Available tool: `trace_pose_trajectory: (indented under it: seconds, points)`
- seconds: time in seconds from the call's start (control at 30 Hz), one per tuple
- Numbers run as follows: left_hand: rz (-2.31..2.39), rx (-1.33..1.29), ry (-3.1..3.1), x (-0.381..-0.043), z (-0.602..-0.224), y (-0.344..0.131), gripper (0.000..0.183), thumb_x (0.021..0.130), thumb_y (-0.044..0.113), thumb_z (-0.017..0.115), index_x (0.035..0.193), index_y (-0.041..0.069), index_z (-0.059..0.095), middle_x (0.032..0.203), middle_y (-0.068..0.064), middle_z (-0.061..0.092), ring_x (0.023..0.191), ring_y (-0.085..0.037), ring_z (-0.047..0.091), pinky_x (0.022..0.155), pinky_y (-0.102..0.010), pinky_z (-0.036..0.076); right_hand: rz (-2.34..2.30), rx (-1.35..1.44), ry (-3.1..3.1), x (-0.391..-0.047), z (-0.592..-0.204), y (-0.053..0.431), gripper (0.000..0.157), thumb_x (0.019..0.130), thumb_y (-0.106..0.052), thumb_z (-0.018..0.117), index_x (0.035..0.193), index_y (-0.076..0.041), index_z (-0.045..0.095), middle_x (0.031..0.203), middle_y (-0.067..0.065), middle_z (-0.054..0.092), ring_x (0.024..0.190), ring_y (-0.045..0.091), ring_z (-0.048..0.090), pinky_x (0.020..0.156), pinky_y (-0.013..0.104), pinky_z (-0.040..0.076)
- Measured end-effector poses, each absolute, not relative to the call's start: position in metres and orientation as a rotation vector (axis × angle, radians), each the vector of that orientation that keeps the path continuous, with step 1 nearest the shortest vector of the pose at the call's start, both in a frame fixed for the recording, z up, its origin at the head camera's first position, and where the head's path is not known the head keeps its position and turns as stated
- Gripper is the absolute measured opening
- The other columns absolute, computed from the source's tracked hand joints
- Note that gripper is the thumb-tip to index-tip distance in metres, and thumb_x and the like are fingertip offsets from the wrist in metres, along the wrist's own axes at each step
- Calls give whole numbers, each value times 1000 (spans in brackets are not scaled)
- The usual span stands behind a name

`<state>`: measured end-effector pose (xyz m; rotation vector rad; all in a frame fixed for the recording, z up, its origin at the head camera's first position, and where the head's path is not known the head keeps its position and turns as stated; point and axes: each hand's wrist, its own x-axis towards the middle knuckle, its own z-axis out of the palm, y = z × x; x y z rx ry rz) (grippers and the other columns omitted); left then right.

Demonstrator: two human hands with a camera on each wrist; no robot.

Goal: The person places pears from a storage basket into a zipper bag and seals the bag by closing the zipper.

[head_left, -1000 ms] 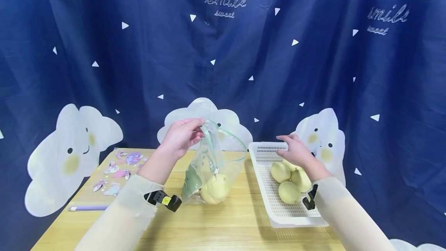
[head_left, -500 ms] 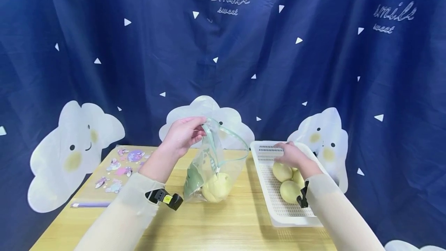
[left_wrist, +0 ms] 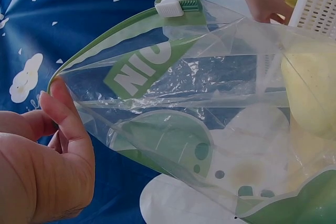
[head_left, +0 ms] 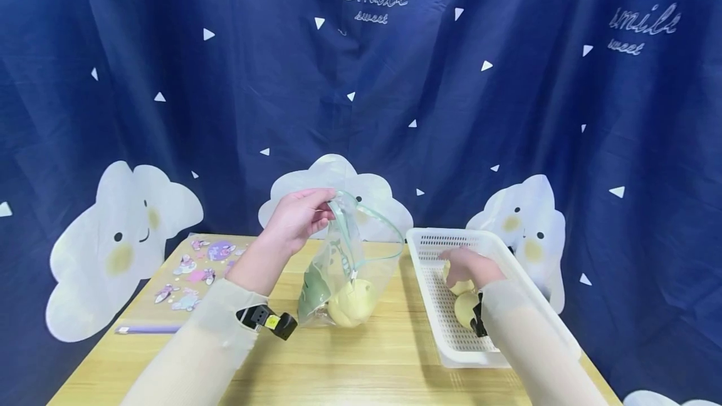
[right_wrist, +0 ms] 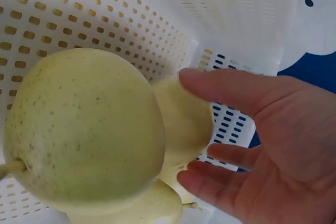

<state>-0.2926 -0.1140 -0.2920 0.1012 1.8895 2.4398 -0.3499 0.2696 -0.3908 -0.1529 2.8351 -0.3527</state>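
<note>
Now the right hand [head_left: 467, 266] has dropped deeper into the basket [head_left: 427, 281], fingers spread around a pear [right_wrist: 184, 121], seemingly within grasp; left hand [head_left: 299, 218] pinches the bag [head_left: 346, 262].

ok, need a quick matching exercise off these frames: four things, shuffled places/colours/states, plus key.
Things
1. zip bag
2. basket
3. purple strip
4. curtain

Descriptions
A. at the near edge of the printed sheet
B. dark blue backdrop
C. pinched at its mouth by the left grip
D. white, perforated, pears inside

Pairs: 1-C, 2-D, 3-A, 4-B
</note>
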Motion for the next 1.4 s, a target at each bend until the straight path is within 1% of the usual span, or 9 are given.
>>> trace_pose_trajectory:
  seconds: [0.13,0.37,0.53,0.7,0.83,1.07,1.17,1.27,1.4]
  points:
    - [2444,103,1876,-293,-292,-113,17,110,17,67,112,3,76,74,3,73,65,-5,67,60,-11,56,-244,-90,2846,-347,-391,269,77,79,0,87,152,-14,66,160,20,58,134,34,59,117,54,52]
    - [2436,99,1886,-291,-289,-111,18,110,17,67,116,2,75,74,3,72,65,-5,67,60,-11,56,-161,-100,2851,-340,-388,267,76,71,5,87,142,-18,74,154,13,64,124,28,62,111,47,57]
    - [2426,98,1893,-291,-288,-110,22,110,18,67,120,0,73,75,3,72,65,-5,66,61,-11,56,-113,-124,2845,-341,-390,267,70,76,6,83,141,-17,74,146,8,69,111,25,60,92,35,54]
    - [2420,111,1894,-291,-288,-110,23,110,19,67,121,-1,73,75,3,72,65,-5,65,61,-10,56,-181,-146,2828,-347,-397,270,65,77,12,77,138,-13,75,133,7,73,98,25,59,72,30,48]
    - [2419,108,1895,-291,-288,-110,24,110,19,67,122,-1,73,75,3,72,64,-5,65,61,-10,56,-340,-147,2799,-348,-399,273,70,78,16,74,141,-15,73,123,8,68,84,24,58,63,29,46]
    - [2424,109,1893,-290,-289,-111,20,110,18,67,117,1,74,74,3,71,65,-5,65,61,-11,56,-432,-383,2879,-346,-392,278,74,79,15,77,149,-8,67,146,24,67,97,27,64,71,33,59]
    - [2427,110,1898,-290,-289,-113,18,110,18,67,114,3,75,74,3,71,66,-5,64,62,-11,56,-470,-520,2977,-347,-389,280,74,79,13,79,149,-5,66,142,28,67,99,31,62,79,36,57]
    - [2431,108,1891,-289,-290,-114,17,110,18,67,112,4,75,74,3,70,66,-5,64,61,-11,56,-528,-641,3099,-346,-388,283,73,79,8,83,149,-3,65,139,33,64,110,44,65,94,53,61]
    - [2434,109,1881,-289,-292,-116,18,110,17,66,114,1,74,74,3,70,66,-5,64,62,-11,56,-640,-756,3240,-343,-385,285,68,85,3,85,150,-4,64,148,40,56,135,58,58,111,71,52]
